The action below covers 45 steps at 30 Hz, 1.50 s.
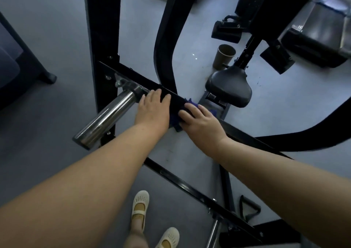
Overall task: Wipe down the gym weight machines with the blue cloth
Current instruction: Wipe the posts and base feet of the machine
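A black crossbar (133,78) of the weight machine runs diagonally through the middle of the view. My left hand (153,109) rests flat on the bar with straight fingers, just right of a chrome weight peg (106,117). My right hand (199,120) presses the blue cloth (175,121) against the same bar, fingers draped over it. Only the cloth's edges show around the hand; I cannot tell whether the fingers curl round it.
A black saddle seat (229,87) stands just beyond the bar, with a brown paper cup (224,56) on the floor behind it. A curved black frame tube (165,39) rises at centre. A lower black rail (190,187) crosses near my feet (140,208). More machines stand at the far right.
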### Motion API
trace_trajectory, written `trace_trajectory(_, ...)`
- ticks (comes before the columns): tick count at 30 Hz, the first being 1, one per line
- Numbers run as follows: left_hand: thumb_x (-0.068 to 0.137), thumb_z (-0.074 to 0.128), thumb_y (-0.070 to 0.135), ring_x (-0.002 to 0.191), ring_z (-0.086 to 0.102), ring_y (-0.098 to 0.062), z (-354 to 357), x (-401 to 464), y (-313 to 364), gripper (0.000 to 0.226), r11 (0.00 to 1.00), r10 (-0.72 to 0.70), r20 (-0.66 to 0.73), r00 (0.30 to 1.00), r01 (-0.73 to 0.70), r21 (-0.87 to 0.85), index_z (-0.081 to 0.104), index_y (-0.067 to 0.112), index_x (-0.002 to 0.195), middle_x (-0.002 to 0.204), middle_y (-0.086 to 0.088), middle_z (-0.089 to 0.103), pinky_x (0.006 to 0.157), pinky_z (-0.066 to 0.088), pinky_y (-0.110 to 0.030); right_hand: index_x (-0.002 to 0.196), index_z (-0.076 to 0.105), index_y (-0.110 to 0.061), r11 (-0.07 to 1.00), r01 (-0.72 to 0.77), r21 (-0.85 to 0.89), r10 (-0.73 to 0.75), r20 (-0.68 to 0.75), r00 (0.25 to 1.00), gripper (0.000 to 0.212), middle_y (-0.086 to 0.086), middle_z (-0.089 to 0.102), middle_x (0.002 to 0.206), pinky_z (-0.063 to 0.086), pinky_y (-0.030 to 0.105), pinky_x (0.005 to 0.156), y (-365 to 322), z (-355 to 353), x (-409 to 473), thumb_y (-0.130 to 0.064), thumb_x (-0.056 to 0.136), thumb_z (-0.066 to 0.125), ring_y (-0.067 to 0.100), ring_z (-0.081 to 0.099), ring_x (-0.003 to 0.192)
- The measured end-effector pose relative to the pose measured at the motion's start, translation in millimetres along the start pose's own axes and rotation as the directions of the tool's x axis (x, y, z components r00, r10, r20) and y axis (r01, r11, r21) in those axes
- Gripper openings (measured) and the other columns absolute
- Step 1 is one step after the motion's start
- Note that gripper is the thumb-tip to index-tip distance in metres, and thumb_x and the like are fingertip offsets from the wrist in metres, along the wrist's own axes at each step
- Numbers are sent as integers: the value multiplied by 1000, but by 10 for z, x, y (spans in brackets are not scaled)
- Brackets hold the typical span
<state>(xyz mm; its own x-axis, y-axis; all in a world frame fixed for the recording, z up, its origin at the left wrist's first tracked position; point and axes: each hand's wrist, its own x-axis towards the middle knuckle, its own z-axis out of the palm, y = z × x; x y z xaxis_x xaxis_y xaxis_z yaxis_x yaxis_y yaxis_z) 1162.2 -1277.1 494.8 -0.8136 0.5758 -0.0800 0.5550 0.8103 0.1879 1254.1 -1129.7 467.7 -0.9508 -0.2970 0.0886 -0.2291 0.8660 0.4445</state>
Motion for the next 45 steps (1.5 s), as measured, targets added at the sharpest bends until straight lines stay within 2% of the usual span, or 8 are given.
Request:
trace_trajectory(9, 95, 50, 8, 149, 5, -32, 231, -191, 533, 68, 981, 192, -48, 980, -192, -5, 16, 15, 154, 159, -16, 11, 122, 4, -43, 87, 76, -13, 955, -261, 144, 255, 58, 965, 21, 11, 61, 114, 48, 48, 98, 70, -41, -827, -8, 68, 81, 38, 55, 117)
trace_trajectory(15, 93, 53, 13, 147, 15, -29, 273, -237, 818, 64, 941, 338, -30, 941, -337, 43, 24, 13, 150, 157, -12, 22, 122, 10, -41, 90, 76, -10, 960, -233, 153, 249, -95, 964, 15, 10, 62, 113, 49, 48, 98, 88, 65, -1044, -9, 83, 62, 36, 55, 117)
trace_trajectory(26, 93, 48, 9, 147, 12, -21, 245, -439, 1276, 67, 800, 591, 86, 802, -597, 67, 19, 18, 152, 160, -3, 15, 121, 13, -46, 84, 75, -9, 877, -447, 173, 430, 132, 893, 23, 12, 63, 106, 54, 42, 87, 186, -228, -1542, -6, 78, 54, 35, 61, 102)
trace_trajectory(31, 88, 53, 9, 137, 29, -29, 227, -451, 1487, 63, 808, 569, 99, 816, -577, 119, 29, 14, 146, 151, -10, 29, 116, 27, -47, 97, 72, -29, 365, -867, 338, 741, 458, 490, 32, -5, 48, 120, 50, 35, 83, 560, -494, -2346, -4, 78, 70, 21, 52, 107)
trace_trajectory(36, 89, 56, 7, 146, 12, -32, 183, -568, 1686, 76, 753, 620, 233, 749, -651, 93, 19, 28, 152, 158, -8, 16, 114, 25, -54, 115, 63, -32, 189, -871, 453, 744, 513, 428, 49, -8, 52, 127, 42, 34, 101, 513, -524, -2377, 3, 83, 54, 15, 49, 117)
trace_trajectory(41, 94, 54, 16, 134, 33, -31, 120, -478, 1761, 56, 741, 614, 279, 738, -661, 117, 34, 28, 144, 146, -5, 34, 95, 45, -44, 112, 59, -37, -144, -978, 153, 823, 567, -33, 49, 2, 57, 126, 48, 37, 91, 579, -617, -2868, 0, 84, 45, 28, 56, 109)
trace_trajectory(43, 95, 55, 19, 128, 38, -30, 83, -460, 1807, 51, 752, 604, 312, 733, -654, 83, 38, 28, 143, 140, -4, 38, 90, 48, -43, 110, 61, -35, -150, -978, 145, 814, 580, -39, 45, 1, 61, 121, 49, 36, 89, 579, -613, -2660, -1, 85, 46, 28, 58, 106)
trace_trajectory(45, 95, 54, 21, 128, 39, -27, 56, -424, 1784, 51, 758, 608, 317, 728, -651, 43, 39, 29, 143, 141, 0, 39, 92, 49, -44, 109, 62, -37, -87, -956, 280, 809, 580, 97, 45, -5, 60, 121, 48, 35, 91, 484, -580, -2408, -2, 84, 48, 24, 57, 108)
